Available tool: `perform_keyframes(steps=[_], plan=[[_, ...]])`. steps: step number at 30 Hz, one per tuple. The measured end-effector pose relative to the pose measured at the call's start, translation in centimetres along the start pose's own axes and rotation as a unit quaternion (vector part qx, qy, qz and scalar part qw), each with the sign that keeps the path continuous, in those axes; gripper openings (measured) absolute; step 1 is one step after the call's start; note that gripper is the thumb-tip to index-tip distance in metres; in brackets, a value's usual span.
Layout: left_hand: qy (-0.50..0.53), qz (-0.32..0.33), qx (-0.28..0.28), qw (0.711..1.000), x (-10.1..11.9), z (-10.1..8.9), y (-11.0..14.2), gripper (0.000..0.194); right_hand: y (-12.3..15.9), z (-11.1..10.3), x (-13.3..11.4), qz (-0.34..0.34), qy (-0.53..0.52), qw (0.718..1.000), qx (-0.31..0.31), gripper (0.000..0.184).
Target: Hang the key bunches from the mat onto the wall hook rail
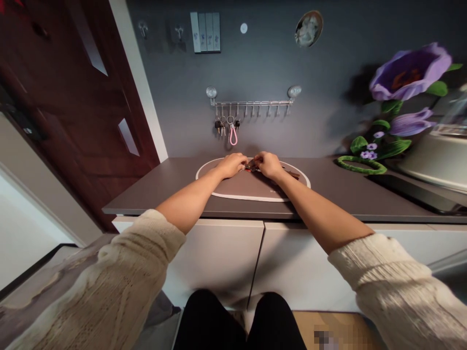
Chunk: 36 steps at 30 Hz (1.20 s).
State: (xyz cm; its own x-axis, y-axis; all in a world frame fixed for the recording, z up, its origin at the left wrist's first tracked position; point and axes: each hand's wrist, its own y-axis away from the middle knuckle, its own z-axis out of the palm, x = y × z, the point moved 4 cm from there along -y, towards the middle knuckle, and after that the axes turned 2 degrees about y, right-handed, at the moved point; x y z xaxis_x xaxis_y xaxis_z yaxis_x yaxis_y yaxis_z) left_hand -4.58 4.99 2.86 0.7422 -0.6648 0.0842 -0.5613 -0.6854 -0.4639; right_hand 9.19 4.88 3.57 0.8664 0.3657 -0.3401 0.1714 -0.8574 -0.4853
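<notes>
Over the oval brown mat (241, 187), both my hands are close together, fingers curled in. A small bunch of keys (251, 168), dark and metallic with a bit of red, lies between them. My left hand (232, 165) pinches it from the left side. From the other side, my right hand (269, 164) has its fingertips closed on the same bunch. My fingers cover much of it, so single keys are hard to make out. A flat brown strip (292, 175) rests on the mat just right of my right wrist.
A clear hook rail (255, 103) on the grey wall carries several key rings and a pink loop strap (233, 135) at its left end. Purple fabric flowers (410, 73) and a pale, rounded object (438, 155) stand on the right of the counter (339, 194).
</notes>
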Motion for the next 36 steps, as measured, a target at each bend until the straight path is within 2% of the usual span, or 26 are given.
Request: perform_keyframes(steps=[6,15,25,36], plan=[[0.007,0.000,-0.004,1.000,0.2,-0.1,-0.2,0.015,-0.4,0.3,0.2,0.012,-0.005,1.000,0.000,0.023],[0.025,0.067,-0.021,0.997,0.7,0.0,-0.3,0.014,-0.5,0.6,0.4,0.019,0.008,1.000,-0.003,0.023],[0.035,0.084,-0.048,0.995,1.3,-0.2,-0.1,0.012,-0.4,0.5,0.3,0.021,0.016,1.000,-0.009,0.025],[0.019,0.088,-0.024,0.996,1.8,0.1,0.0,0.016,-0.4,0.6,0.4,0.018,0.018,1.000,-0.012,0.023]])
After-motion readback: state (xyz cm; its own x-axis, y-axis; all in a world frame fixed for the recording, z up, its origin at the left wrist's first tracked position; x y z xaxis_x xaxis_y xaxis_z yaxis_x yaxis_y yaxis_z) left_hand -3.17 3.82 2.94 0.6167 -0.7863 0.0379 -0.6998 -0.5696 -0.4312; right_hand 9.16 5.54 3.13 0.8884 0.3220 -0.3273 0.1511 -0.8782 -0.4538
